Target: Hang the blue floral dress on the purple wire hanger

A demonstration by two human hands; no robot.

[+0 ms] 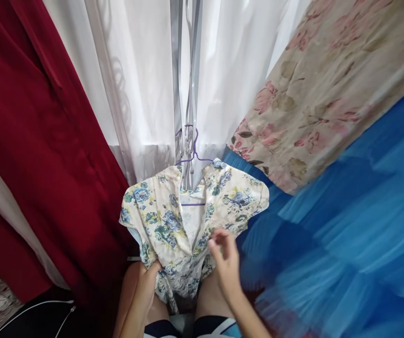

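Note:
A cream blouse or dress [170,220] with blue and green flowers hangs on a thin purple hanger [195,152]. Its V-shaped neckline faces me, and the lower part falls in folds between my bare legs. My left hand [149,277] is closed on the side of the garment below the left sleeve, thumb on top of the cloth. My right hand [226,253] is over the front, right of the neckline's point, its fingers curled and the thumb close to the fingertips. Whether cloth lies between them is too small to tell.
White sheer curtains [138,80] with grey hanging strips [190,70] are behind the hanger. Red cloth [57,131] drapes on the left. Beige floral cloth [307,108] and a ruffled blue tulle garment [329,244] fill the right. A white cable [36,304] lies at bottom left.

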